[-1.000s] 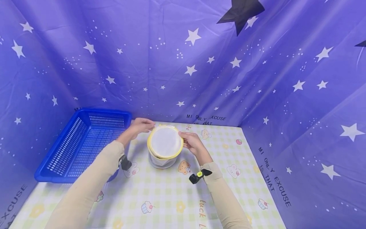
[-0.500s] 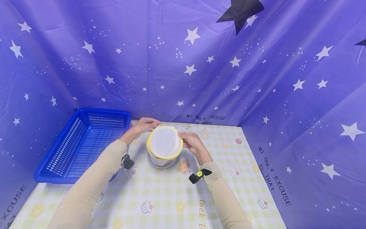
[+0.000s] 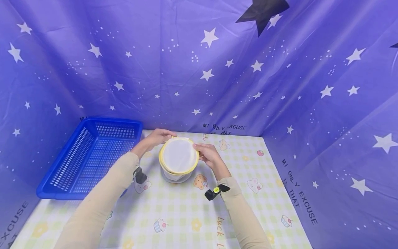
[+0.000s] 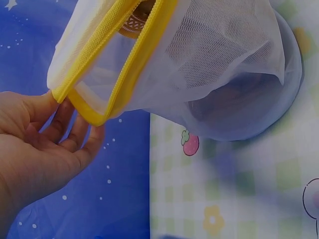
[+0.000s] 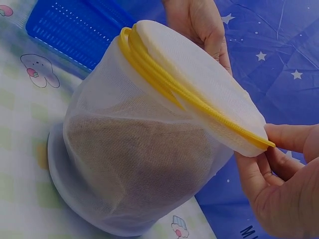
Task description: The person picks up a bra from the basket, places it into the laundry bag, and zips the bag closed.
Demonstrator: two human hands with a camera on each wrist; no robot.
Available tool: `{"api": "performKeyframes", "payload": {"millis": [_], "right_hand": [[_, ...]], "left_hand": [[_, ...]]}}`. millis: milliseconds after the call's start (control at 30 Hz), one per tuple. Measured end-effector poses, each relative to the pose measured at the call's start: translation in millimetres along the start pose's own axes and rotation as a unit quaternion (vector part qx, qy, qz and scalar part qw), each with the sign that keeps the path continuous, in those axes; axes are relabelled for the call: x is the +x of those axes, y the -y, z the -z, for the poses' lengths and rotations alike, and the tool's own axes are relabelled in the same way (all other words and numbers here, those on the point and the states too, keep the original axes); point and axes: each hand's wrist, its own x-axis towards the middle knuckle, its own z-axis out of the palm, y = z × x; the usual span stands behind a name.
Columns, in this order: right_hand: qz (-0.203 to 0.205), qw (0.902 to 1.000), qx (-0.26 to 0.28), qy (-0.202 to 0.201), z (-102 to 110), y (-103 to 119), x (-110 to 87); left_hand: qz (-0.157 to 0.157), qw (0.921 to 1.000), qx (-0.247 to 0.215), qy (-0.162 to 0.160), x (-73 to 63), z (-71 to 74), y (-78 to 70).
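A round white mesh laundry bag [image 3: 180,155] with a yellow zipper [image 5: 214,114] stands on the table, its lid tilted up. The zipper is partly open, and the left wrist view looks in through the gap. Something brown [image 4: 133,24] with a patterned band lies inside; the mesh hides most of it. My left hand [image 3: 157,137] pinches the zipper edge at the far left of the lid. On the right side, my right hand [image 3: 210,156] holds the rim between thumb and fingers, by one end of the yellow zipper.
A blue plastic basket [image 3: 93,162] with slotted walls stands at the left, close beside my left forearm. A checked cloth [image 3: 183,207] covers the table. Purple starry curtains [image 3: 174,69] hang behind it and on both sides.
My left hand has moved slightly right along the back of the bag's lid and closed in on the zipper edge. The right hand and the bag have hardly moved.
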Motion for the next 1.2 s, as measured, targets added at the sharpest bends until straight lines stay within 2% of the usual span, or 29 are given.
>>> {"api": "performKeyframes", "payload": {"millis": [333,733,1033,1200], "right_hand": [[0.003,0.9999,-0.003,-0.011,-2.4,2.0,0.0],[0.0,0.9999,0.001,-0.016,-6.4,5.8,-0.5],[0.002,0.9999,-0.005,-0.012,-6.7,6.5,-1.2],[0.002,0.9999,-0.004,-0.012,-7.5,7.7,-2.0]], "left_hand": [[-0.017,0.9991,0.02,-0.032,-1.2,3.7,3.5],[-0.008,0.997,-0.003,-0.077,-5.6,2.3,0.4],[-0.014,0.9931,-0.023,-0.114,-6.6,0.8,1.4],[-0.026,0.992,-0.027,-0.121,-5.9,1.4,3.0]]}}
